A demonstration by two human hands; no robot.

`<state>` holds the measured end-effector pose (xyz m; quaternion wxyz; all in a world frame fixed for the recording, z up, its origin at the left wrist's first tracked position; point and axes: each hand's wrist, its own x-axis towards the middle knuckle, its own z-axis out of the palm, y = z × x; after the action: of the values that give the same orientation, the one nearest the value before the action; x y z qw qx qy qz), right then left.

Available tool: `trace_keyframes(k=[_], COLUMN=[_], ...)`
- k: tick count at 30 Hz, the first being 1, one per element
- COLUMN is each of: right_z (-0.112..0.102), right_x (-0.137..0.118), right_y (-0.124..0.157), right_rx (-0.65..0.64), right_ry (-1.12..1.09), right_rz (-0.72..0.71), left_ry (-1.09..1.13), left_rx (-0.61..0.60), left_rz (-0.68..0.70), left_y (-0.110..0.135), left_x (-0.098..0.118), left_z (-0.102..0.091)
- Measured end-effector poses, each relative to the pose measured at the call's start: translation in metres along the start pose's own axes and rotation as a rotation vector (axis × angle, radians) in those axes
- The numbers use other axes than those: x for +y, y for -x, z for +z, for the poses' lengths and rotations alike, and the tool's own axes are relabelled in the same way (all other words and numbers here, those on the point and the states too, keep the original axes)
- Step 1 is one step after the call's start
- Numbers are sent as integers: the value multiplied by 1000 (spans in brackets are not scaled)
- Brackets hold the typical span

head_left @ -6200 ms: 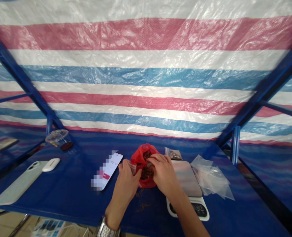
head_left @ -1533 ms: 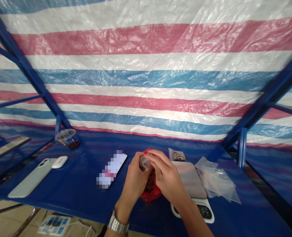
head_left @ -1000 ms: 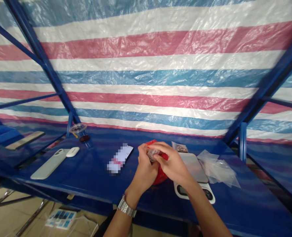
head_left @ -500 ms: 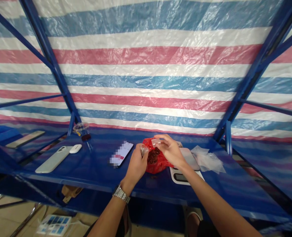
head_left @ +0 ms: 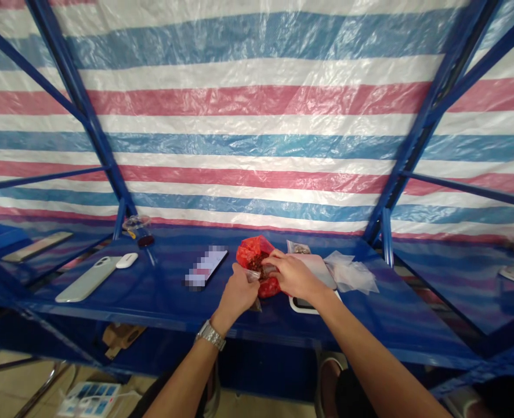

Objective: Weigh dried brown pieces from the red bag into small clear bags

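Note:
A red plastic bag (head_left: 250, 255) of dark dried bits lies open on the blue shelf (head_left: 165, 296). My left hand (head_left: 236, 295) is closed on a small clear bag (head_left: 254, 278) just in front of the red one. Over the red bag's mouth, my right hand (head_left: 292, 275) has its fingers pinched together at the contents; what they hold is too small to name. A steel watch (head_left: 210, 335) sits on my left wrist.
A white scale (head_left: 315, 277) lies behind my right hand, with a filled small bag (head_left: 298, 248) and a heap of empty clear bags (head_left: 353, 275) beside it. Left of the red bag: a phone (head_left: 206, 267), a grey phone (head_left: 87, 279), a white case (head_left: 126, 260), a plastic cup (head_left: 137, 229).
Both hands were raised together with the small clear bag above the red bag; now they are low again, and the right hand has gone back into the red bag's mouth.

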<state>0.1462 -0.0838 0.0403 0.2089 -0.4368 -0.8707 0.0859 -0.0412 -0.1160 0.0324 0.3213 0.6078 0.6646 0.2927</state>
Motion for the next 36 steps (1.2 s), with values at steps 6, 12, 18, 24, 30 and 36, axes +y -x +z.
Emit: trace_keyframes(k=[6, 12, 18, 24, 30, 36], right_z=[-8, -10, 3, 16, 14, -9], right_x=[-6, -4, 18, 29, 43, 54], right_y=[-2, -30, -51, -54, -65, -75], right_rx=[-36, -84, -84, -78, -119, -185], right_ry=[95, 253, 9, -298, -551, -763], right_rz=[41, 118, 7, 17, 26, -59], left_ry=[334, 466, 554, 568, 331, 184], left_rx=[195, 216, 261, 231, 282, 373], left_rz=[41, 11, -5, 43, 303, 407], left_y=[-11, -19, -36, -45, -49, -51], left_x=[-2, -2, -9, -23, -27, -31], left_z=[1, -2, 9, 6, -2, -5])
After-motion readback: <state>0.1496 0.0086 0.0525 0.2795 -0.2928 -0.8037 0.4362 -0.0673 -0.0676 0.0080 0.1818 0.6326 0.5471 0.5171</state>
